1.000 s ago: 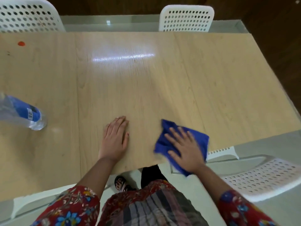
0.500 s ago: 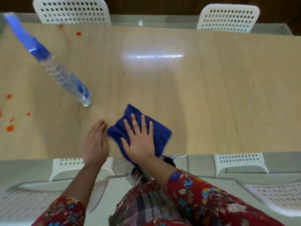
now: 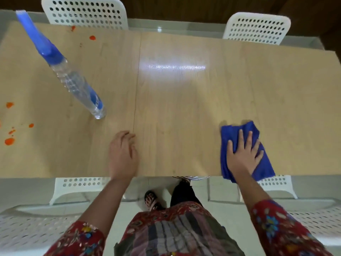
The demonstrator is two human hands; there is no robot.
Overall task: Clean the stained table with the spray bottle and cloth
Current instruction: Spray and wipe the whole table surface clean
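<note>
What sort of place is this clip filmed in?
Probably a dining area, though I cannot tell whether it is in a home or a canteen. A long wooden table has white perforated chairs drawn up on both long sides, and it stands on a pale tiled floor.

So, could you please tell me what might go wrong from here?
The blue cloth under the right hand overhangs the near edge of the table, so it may slip off. The orange stains lie far to the left, past the upright spray bottle; a sweep that way might tip it.
</note>
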